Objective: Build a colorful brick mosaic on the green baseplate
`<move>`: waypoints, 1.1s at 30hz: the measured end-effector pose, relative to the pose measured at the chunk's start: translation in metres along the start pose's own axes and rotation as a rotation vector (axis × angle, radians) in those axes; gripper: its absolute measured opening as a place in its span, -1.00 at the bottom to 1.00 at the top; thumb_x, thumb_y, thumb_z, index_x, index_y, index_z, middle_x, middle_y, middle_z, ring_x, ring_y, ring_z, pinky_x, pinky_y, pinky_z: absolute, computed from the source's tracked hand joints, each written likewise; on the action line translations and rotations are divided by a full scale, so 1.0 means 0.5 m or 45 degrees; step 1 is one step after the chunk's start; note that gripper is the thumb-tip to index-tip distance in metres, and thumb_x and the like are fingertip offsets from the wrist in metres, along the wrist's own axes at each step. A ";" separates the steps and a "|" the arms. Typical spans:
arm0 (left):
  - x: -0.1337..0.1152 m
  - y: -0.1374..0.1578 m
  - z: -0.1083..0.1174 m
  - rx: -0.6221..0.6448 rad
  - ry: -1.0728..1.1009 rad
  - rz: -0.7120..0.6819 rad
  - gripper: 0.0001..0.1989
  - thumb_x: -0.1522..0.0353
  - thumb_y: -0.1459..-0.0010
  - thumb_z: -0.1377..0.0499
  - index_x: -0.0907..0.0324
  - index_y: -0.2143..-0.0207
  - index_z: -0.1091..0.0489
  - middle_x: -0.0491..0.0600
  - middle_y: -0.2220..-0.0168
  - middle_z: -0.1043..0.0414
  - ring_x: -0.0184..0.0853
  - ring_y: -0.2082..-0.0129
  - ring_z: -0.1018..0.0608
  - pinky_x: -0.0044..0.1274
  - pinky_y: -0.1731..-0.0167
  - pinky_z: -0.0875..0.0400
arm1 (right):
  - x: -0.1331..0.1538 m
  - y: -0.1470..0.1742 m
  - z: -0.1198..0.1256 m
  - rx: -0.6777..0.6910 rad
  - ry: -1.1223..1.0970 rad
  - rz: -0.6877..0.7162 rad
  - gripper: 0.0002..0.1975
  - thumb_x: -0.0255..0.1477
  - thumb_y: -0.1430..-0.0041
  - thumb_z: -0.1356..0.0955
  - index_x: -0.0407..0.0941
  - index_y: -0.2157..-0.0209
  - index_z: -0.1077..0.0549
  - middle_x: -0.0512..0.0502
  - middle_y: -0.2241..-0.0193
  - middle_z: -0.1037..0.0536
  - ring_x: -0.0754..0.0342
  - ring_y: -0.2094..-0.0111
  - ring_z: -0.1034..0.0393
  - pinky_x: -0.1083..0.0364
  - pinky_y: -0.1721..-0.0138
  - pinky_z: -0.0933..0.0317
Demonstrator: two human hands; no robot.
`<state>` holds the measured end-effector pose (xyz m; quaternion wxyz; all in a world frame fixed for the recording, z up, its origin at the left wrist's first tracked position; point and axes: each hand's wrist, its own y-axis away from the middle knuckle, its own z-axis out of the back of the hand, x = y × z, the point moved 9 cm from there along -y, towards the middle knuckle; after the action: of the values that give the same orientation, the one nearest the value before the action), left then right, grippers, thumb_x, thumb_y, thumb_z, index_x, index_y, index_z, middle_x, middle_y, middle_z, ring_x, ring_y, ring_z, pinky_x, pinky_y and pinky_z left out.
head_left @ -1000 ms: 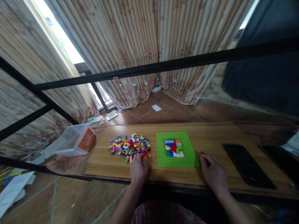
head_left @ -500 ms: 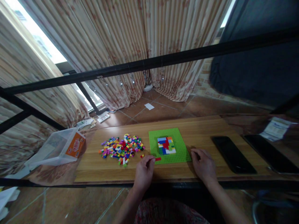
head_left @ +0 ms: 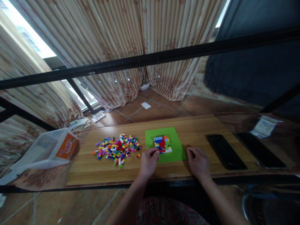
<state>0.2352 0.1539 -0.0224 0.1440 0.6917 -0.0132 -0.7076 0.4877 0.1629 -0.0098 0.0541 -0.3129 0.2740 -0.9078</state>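
My left hand is closed in a pinch at the near left part of a green baseplate. A red brick is in its fingertips, mostly hidden by them and hard to tell from the red pieces behind. Just beyond the fingers, a flat rectangular build of coloured bricks sits on the baseplate, with red in its middle and blue, white, yellow and orange around. By the baseplate's right edge my right hand rests with curled fingers, and nothing shows in them.
Left of the baseplate lies a heap of loose coloured bricks, with a small stray brick nearby. A clear plastic box stands at the far left. Two dark phone-like devices, a nearer one and a farther one, lie to the right.
My left hand has moved up and inward over the baseplate, carrying the red brick to the build's near edge. My right hand stays by the baseplate. The whole view has shifted slightly.
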 end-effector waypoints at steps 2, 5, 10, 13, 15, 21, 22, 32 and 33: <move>-0.012 0.000 0.001 -0.028 -0.157 -0.081 -0.80 0.29 -0.06 -0.16 0.23 0.37 -0.51 -0.13 0.55 -0.42 -0.44 0.59 -0.43 -0.60 0.55 -0.29 | 0.001 0.000 0.000 0.003 0.000 -0.003 -0.71 -0.27 -0.26 -0.20 -0.11 0.29 -0.49 -0.18 0.29 -0.53 -0.03 0.24 -0.39 0.00 0.19 -0.28; -0.032 0.006 0.009 -0.117 -0.411 -0.242 -0.79 0.27 -0.10 -0.16 0.19 0.40 -0.53 -0.09 0.49 -0.48 -0.39 0.48 -0.47 -0.57 0.46 -0.31 | 0.001 0.001 -0.001 0.010 0.012 -0.015 -0.71 -0.28 -0.26 -0.21 -0.12 0.29 -0.49 -0.18 0.30 -0.53 -0.04 0.24 -0.39 -0.01 0.18 -0.28; -0.045 0.019 0.015 -0.227 -0.510 -0.447 -0.83 0.32 -0.14 -0.16 0.18 0.38 -0.53 -0.02 0.38 -0.50 -0.38 0.39 -0.51 -0.55 0.34 -0.38 | 0.002 0.000 0.000 0.007 0.015 -0.017 -0.71 -0.28 -0.26 -0.21 -0.12 0.29 -0.49 -0.18 0.30 -0.53 -0.04 0.24 -0.39 -0.02 0.16 -0.28; -0.050 0.025 0.009 -0.242 -0.547 -0.563 -0.85 0.35 -0.17 -0.15 0.18 0.36 -0.51 -0.02 0.37 -0.48 -0.38 0.37 -0.51 -0.55 0.33 -0.40 | 0.004 0.000 0.000 0.014 0.018 0.007 -0.71 -0.27 -0.26 -0.20 -0.11 0.30 -0.48 -0.18 0.30 -0.53 -0.04 0.25 -0.39 -0.02 0.18 -0.28; -0.055 0.028 0.007 -0.254 -0.580 -0.637 -0.86 0.36 -0.18 -0.14 0.18 0.36 -0.50 -0.03 0.37 -0.47 -0.38 0.36 -0.50 -0.54 0.31 -0.41 | 0.004 0.001 0.000 0.014 0.034 0.015 -0.70 -0.27 -0.27 -0.19 -0.11 0.30 -0.48 -0.18 0.31 -0.53 -0.04 0.26 -0.39 -0.02 0.19 -0.28; -0.065 0.033 0.002 -0.269 -0.677 -0.795 -0.88 0.40 -0.20 -0.13 0.16 0.34 -0.46 -0.04 0.36 -0.45 -0.39 0.34 -0.51 -0.55 0.29 -0.42 | 0.001 0.001 -0.002 0.021 0.038 0.004 -0.69 -0.26 -0.27 -0.19 -0.11 0.29 -0.49 -0.19 0.31 -0.54 -0.05 0.24 -0.39 -0.02 0.18 -0.28; -0.065 0.033 0.002 -0.271 -0.684 -0.806 -0.89 0.40 -0.20 -0.13 0.16 0.33 -0.46 -0.04 0.36 -0.45 -0.39 0.34 -0.51 -0.55 0.29 -0.42 | 0.001 0.002 -0.001 0.023 0.031 0.002 -0.69 -0.26 -0.27 -0.19 -0.12 0.29 -0.49 -0.19 0.30 -0.54 -0.05 0.24 -0.40 -0.02 0.18 -0.28; -0.054 0.025 -0.001 -0.219 -0.687 -0.741 -0.89 0.40 -0.21 -0.11 0.15 0.33 -0.44 -0.05 0.34 -0.45 -0.38 0.32 -0.50 -0.53 0.25 -0.41 | 0.081 -0.023 -0.002 0.115 -0.233 0.053 -0.71 -0.25 -0.26 -0.24 -0.07 0.20 -0.52 -0.16 0.20 -0.49 -0.02 0.15 -0.38 -0.04 0.07 -0.29; -0.053 0.025 -0.001 -0.212 -0.684 -0.731 -0.88 0.40 -0.22 -0.11 0.15 0.32 -0.45 -0.04 0.33 -0.45 -0.37 0.31 -0.50 -0.53 0.24 -0.41 | 0.106 -0.028 -0.012 0.159 -0.257 0.098 -0.73 -0.25 -0.25 -0.25 -0.05 0.20 -0.53 -0.16 0.18 -0.48 -0.02 0.13 -0.37 -0.04 0.06 -0.29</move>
<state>0.2381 0.1481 0.0061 -0.0126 0.4436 0.2008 -0.8733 0.4428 0.1631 0.0221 0.1355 -0.3881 0.2218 -0.8842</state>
